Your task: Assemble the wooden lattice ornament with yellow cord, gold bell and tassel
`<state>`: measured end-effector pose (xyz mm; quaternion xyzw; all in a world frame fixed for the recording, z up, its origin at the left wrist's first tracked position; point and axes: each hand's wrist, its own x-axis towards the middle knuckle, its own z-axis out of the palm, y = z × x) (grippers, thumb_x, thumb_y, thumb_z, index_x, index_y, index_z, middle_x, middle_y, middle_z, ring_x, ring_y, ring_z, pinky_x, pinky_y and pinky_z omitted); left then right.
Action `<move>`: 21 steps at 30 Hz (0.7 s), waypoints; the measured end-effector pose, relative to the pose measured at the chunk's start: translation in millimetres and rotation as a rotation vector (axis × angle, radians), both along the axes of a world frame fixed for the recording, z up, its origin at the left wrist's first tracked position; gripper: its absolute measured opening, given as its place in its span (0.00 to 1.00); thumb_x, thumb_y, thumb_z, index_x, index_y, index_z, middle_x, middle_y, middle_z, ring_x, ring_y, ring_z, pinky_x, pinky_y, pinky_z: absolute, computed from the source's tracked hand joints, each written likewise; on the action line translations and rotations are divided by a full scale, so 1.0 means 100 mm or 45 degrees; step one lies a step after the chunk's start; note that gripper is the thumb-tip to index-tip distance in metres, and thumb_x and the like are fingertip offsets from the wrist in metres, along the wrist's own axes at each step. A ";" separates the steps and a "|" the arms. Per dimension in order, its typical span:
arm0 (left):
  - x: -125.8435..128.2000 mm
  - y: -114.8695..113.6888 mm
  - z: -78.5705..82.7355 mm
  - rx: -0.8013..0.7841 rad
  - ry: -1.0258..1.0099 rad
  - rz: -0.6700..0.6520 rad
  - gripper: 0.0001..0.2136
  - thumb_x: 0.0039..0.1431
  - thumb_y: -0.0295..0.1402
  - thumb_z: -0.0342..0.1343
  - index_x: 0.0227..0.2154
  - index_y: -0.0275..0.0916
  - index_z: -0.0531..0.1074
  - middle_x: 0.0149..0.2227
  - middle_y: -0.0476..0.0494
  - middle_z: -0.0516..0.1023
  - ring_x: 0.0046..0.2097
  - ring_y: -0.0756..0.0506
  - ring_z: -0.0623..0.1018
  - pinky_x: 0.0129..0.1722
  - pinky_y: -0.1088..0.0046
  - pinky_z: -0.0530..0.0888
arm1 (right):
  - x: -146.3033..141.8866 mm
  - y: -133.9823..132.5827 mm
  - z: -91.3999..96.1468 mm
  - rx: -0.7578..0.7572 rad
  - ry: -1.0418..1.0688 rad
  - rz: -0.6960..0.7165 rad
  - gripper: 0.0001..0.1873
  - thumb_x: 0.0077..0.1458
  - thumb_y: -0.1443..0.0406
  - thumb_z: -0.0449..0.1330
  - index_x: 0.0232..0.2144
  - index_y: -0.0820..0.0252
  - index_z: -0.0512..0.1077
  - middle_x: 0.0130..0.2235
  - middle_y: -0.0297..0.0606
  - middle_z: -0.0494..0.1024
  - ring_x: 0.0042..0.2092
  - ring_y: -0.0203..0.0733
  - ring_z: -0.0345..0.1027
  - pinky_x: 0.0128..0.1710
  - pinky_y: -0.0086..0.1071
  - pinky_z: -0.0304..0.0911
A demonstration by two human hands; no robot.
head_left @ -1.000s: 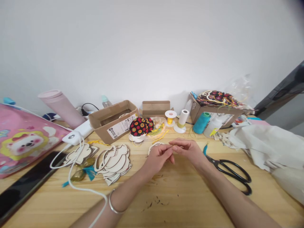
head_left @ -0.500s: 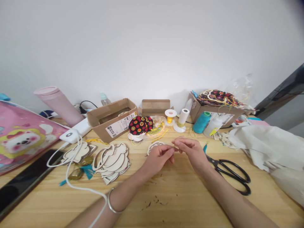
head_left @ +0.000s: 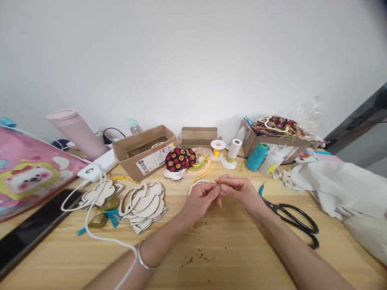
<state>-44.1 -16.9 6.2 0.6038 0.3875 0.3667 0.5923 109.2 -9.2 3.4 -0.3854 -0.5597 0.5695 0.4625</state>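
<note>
The person's left hand [head_left: 201, 200] and right hand [head_left: 240, 190] are staying close together, fingertips pinching a thin yellow thread [head_left: 221, 184] just beside a wooden cutout [head_left: 196, 185] on the pine table [head_left: 229, 257], with black-handled scissors [head_left: 290, 217] nearby and a cardboard box [head_left: 142, 155] farther back.

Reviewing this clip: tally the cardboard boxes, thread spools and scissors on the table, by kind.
Cardboard boxes: 3 (left box, middle box, right box)
Thread spools: 3 (yellow spool, white tube spool, teal cone)
Black-handled scissors: 1
Total: 7
</note>
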 end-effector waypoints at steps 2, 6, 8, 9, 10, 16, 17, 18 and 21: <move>-0.01 0.00 -0.01 0.022 0.010 -0.014 0.18 0.55 0.41 0.47 0.18 0.34 0.68 0.16 0.52 0.62 0.18 0.56 0.54 0.19 0.78 0.52 | -0.01 0.01 -0.02 0.018 0.014 -0.053 0.08 0.40 0.62 0.64 0.28 0.53 0.77 0.33 0.34 0.72 0.36 0.35 0.66 0.39 0.32 0.61; -0.01 0.00 -0.03 0.036 0.041 -0.019 0.18 0.55 0.41 0.46 0.19 0.34 0.68 0.16 0.52 0.62 0.18 0.56 0.54 0.19 0.77 0.52 | -0.03 0.01 -0.01 0.047 0.008 -0.111 0.07 0.38 0.62 0.65 0.26 0.52 0.77 0.30 0.34 0.72 0.34 0.36 0.65 0.35 0.32 0.62; -0.01 0.00 -0.03 0.015 0.039 -0.029 0.18 0.55 0.42 0.46 0.18 0.34 0.68 0.15 0.52 0.61 0.18 0.56 0.53 0.18 0.77 0.51 | -0.03 0.01 0.00 0.049 0.007 -0.117 0.07 0.38 0.61 0.65 0.25 0.52 0.77 0.29 0.34 0.72 0.33 0.35 0.65 0.34 0.32 0.62; -0.01 0.00 -0.03 0.008 0.035 -0.032 0.18 0.55 0.42 0.46 0.18 0.34 0.68 0.16 0.52 0.61 0.17 0.56 0.53 0.18 0.77 0.51 | -0.04 0.01 0.00 0.048 0.010 -0.117 0.07 0.38 0.62 0.65 0.25 0.52 0.77 0.29 0.34 0.72 0.33 0.35 0.65 0.34 0.32 0.62; 0.00 0.00 -0.03 0.008 0.033 -0.031 0.18 0.55 0.41 0.46 0.18 0.34 0.68 0.16 0.52 0.62 0.17 0.56 0.53 0.18 0.77 0.51 | -0.04 0.01 0.00 0.046 0.013 -0.117 0.06 0.37 0.62 0.65 0.25 0.52 0.77 0.29 0.34 0.72 0.33 0.35 0.65 0.34 0.32 0.62; 0.00 0.00 -0.01 0.056 0.087 -0.014 0.18 0.55 0.42 0.46 0.19 0.35 0.69 0.16 0.51 0.65 0.19 0.55 0.56 0.20 0.78 0.55 | -0.03 0.01 -0.01 0.064 0.002 -0.137 0.07 0.36 0.62 0.66 0.25 0.52 0.77 0.30 0.35 0.72 0.32 0.35 0.65 0.33 0.31 0.62; 0.01 0.00 -0.01 0.066 0.094 -0.013 0.18 0.55 0.42 0.46 0.18 0.34 0.69 0.16 0.51 0.65 0.19 0.54 0.57 0.21 0.78 0.55 | -0.03 0.01 -0.01 0.069 0.000 -0.140 0.07 0.36 0.62 0.66 0.24 0.52 0.77 0.29 0.35 0.71 0.32 0.35 0.65 0.33 0.31 0.62; 0.01 -0.01 -0.02 0.079 0.100 -0.012 0.19 0.55 0.42 0.46 0.18 0.34 0.69 0.16 0.50 0.65 0.19 0.54 0.57 0.21 0.78 0.56 | -0.03 0.00 -0.01 0.073 -0.002 -0.144 0.07 0.36 0.63 0.66 0.24 0.53 0.77 0.29 0.34 0.71 0.32 0.35 0.65 0.32 0.31 0.62; 0.03 0.00 -0.01 0.087 0.093 -0.018 0.18 0.54 0.42 0.47 0.19 0.34 0.71 0.17 0.49 0.68 0.21 0.54 0.60 0.22 0.78 0.58 | -0.03 0.00 -0.01 0.073 -0.001 -0.154 0.06 0.36 0.63 0.66 0.23 0.53 0.77 0.28 0.34 0.71 0.30 0.35 0.64 0.30 0.30 0.62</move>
